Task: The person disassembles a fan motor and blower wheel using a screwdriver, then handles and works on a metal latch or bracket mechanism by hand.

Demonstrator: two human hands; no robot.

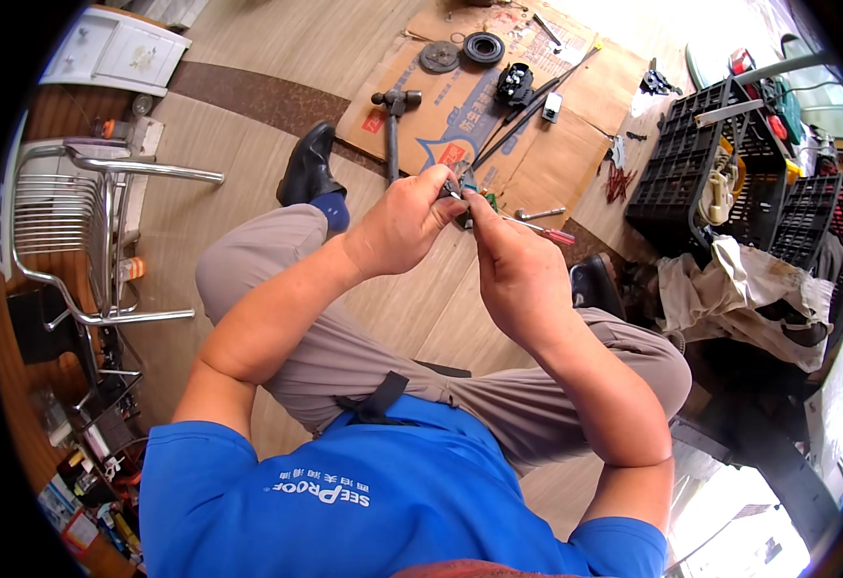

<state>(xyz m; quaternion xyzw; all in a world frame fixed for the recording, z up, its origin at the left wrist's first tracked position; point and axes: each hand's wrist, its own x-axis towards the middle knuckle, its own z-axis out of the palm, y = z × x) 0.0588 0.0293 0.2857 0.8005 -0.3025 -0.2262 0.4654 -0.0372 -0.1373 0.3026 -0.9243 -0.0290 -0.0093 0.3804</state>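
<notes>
Both of my hands meet in front of me, above the near edge of a flattened cardboard sheet (pixel 558 166). My left hand (pixel 397 223) is closed on a small dark part (pixel 451 190), pinched between thumb and fingers. Fingers pressed together, my right hand (pixel 520 265) touches the same spot from the other side. What it pinches is too small to make out. Just beyond the right fingers lie a red-handled screwdriver (pixel 554 234) and a short metal tool (pixel 541 213). A hammer (pixel 391 125) rests beyond my left hand, head pointing away.
On the cardboard are a black ring (pixel 484 47), a metal disc (pixel 440 56), a black housing (pixel 515 85) and a small white block (pixel 551 108). Black crates (pixel 674 159) stand at right with cloth (pixel 744 294) hanging near them. A metal chair (pixel 103 241) stands at left.
</notes>
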